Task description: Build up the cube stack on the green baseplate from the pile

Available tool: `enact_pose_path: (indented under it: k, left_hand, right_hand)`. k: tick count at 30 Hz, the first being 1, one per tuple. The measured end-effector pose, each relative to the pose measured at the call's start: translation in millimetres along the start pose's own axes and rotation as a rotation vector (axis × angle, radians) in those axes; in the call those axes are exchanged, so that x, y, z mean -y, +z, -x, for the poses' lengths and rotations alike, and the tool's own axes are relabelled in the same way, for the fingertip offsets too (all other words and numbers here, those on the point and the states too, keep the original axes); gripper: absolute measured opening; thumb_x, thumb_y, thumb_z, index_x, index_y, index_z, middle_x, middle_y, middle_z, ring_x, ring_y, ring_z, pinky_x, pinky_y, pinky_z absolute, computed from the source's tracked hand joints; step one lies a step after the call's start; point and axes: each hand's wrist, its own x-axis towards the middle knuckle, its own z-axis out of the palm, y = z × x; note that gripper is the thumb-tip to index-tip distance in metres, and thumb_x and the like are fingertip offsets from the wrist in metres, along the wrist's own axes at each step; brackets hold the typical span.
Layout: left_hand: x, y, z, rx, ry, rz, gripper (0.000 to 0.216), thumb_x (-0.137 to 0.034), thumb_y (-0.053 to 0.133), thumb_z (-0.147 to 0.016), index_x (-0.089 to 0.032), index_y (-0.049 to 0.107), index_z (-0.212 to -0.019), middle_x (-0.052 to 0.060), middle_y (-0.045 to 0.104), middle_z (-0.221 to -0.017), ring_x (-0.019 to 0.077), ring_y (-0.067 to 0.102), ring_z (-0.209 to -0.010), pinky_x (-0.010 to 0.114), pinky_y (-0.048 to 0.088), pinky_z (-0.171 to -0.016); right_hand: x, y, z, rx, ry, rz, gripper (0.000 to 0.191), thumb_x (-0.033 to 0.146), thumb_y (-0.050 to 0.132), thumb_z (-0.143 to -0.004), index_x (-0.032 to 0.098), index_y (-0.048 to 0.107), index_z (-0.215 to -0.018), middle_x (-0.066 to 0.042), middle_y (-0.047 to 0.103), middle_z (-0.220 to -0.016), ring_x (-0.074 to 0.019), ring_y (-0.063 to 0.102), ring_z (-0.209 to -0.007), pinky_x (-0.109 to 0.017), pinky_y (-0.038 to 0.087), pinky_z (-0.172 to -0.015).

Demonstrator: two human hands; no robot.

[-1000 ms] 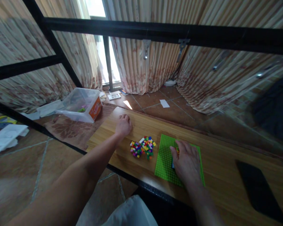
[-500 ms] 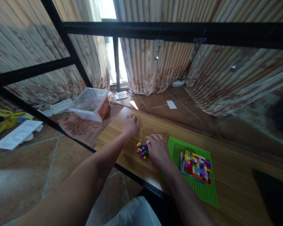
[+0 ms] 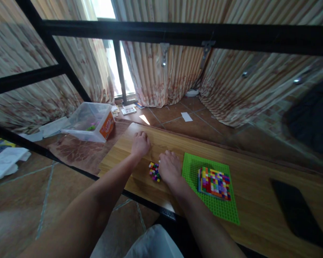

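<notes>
My left hand (image 3: 140, 143) rests as a loose fist on the wooden table (image 3: 253, 186), holding nothing that I can see. My right hand (image 3: 170, 168) lies over a pile of small coloured bricks (image 3: 153, 171), fingers curled down into it and covering most of the pile. What its fingertips pinch is hidden. To its right lies a green baseplate (image 3: 193, 168) with a block of many-coloured bricks (image 3: 214, 182) built on it.
A black flat object (image 3: 296, 211) lies on the table at the right. On the floor to the left stand a clear plastic box (image 3: 90, 121) with an orange label and white trays (image 3: 5, 161). A black metal frame (image 3: 177, 34) crosses above; curtains hang behind.
My right hand left the green baseplate, uncovering the brick block, and moved left onto the loose brick pile. My left hand stayed in place.
</notes>
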Motion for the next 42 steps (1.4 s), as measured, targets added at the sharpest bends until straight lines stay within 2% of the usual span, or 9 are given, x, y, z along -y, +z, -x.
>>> enact_pose_path:
  k: [5,10,15,20,24,30,35,38,42]
  left_hand:
    - [1,1,-3,0.007,-0.018,0.003,0.020,-0.019,0.043,-0.088,-0.019,0.062,-0.092,0.012,0.063,-0.108,0.0283,0.054,-0.107,0.041,0.044,-0.098]
    - [2,0,-3,0.010,-0.007,-0.004,0.019,-0.020,0.043,-0.088,-0.020,0.062,-0.092,0.012,0.062,-0.108,0.0287,0.054,-0.107,0.041,0.044,-0.097]
    - [2,-2,-1,0.017,-0.004,-0.021,0.019,-0.020,0.043,-0.088,-0.019,0.062,-0.093,0.012,0.063,-0.107,0.0283,0.054,-0.106,0.040,0.044,-0.097]
    - [1,-2,-1,0.027,-0.013,-0.013,0.020,-0.021,0.043,-0.089,-0.019,0.062,-0.094,0.012,0.063,-0.109,0.0278,0.054,-0.108,0.040,0.043,-0.100]
    - [1,-2,-1,0.033,-0.018,-0.006,0.020,-0.020,0.043,-0.088,-0.020,0.062,-0.095,0.012,0.062,-0.111,0.0275,0.054,-0.109,0.040,0.042,-0.100]
    - [0,-3,0,0.021,-0.013,0.000,0.021,-0.020,0.043,-0.089,-0.020,0.063,-0.095,0.012,0.063,-0.109,0.0272,0.054,-0.109,0.040,0.043,-0.100]
    - [0,-2,0,0.023,-0.016,-0.009,0.021,-0.020,0.043,-0.089,-0.020,0.063,-0.095,0.011,0.063,-0.108,0.0271,0.054,-0.109,0.040,0.043,-0.099]
    - [1,-2,0,0.023,-0.016,-0.010,0.021,-0.020,0.043,-0.089,-0.019,0.063,-0.095,0.011,0.063,-0.109,0.0271,0.055,-0.108,0.040,0.043,-0.099]
    - [1,-2,0,0.018,-0.010,-0.003,0.021,-0.020,0.043,-0.088,-0.019,0.063,-0.094,0.011,0.063,-0.110,0.0272,0.055,-0.108,0.039,0.044,-0.098]
  right_hand:
    - [0,3,-3,-0.041,-0.045,-0.003,0.032,0.012,0.038,-0.094,0.017,0.069,-0.099,-0.012,0.067,-0.108,-0.0253,0.055,-0.107,-0.038,0.037,-0.089]
    - [-11,10,4,-0.240,-0.046,-0.249,0.021,0.020,0.044,-0.096,0.020,0.065,-0.094,-0.007,0.070,-0.098,-0.0215,0.058,-0.098,-0.034,0.039,-0.087]
    - [-30,15,38,-0.425,0.092,-0.656,0.026,0.029,0.041,-0.097,0.020,0.065,-0.100,-0.006,0.072,-0.098,-0.0189,0.065,-0.090,-0.030,0.045,-0.081]
    - [-43,30,74,-0.393,0.207,-0.855,0.034,0.038,0.041,-0.096,0.019,0.065,-0.111,-0.009,0.074,-0.099,-0.0208,0.068,-0.085,-0.033,0.050,-0.076]
    - [-47,42,87,-0.402,0.201,-0.833,0.038,0.039,0.041,-0.095,0.016,0.065,-0.115,-0.012,0.073,-0.103,-0.0227,0.068,-0.090,-0.036,0.052,-0.079]
    - [-50,46,84,-0.512,0.142,-0.583,0.035,0.029,0.038,-0.095,0.015,0.065,-0.113,-0.015,0.068,-0.106,-0.0236,0.063,-0.096,-0.038,0.050,-0.086]
    - [-46,44,72,-0.414,0.176,-0.456,0.034,0.023,0.038,-0.094,0.013,0.064,-0.113,-0.015,0.066,-0.105,-0.0241,0.062,-0.099,-0.037,0.049,-0.086]
    - [-45,42,67,-0.400,0.184,-0.476,0.036,0.023,0.037,-0.094,0.013,0.064,-0.115,-0.015,0.068,-0.106,-0.0241,0.063,-0.100,-0.037,0.048,-0.088]
    - [-46,30,78,-0.449,0.158,-0.640,0.035,0.030,0.041,-0.095,0.014,0.067,-0.111,-0.015,0.071,-0.108,-0.0230,0.066,-0.095,-0.037,0.052,-0.085]
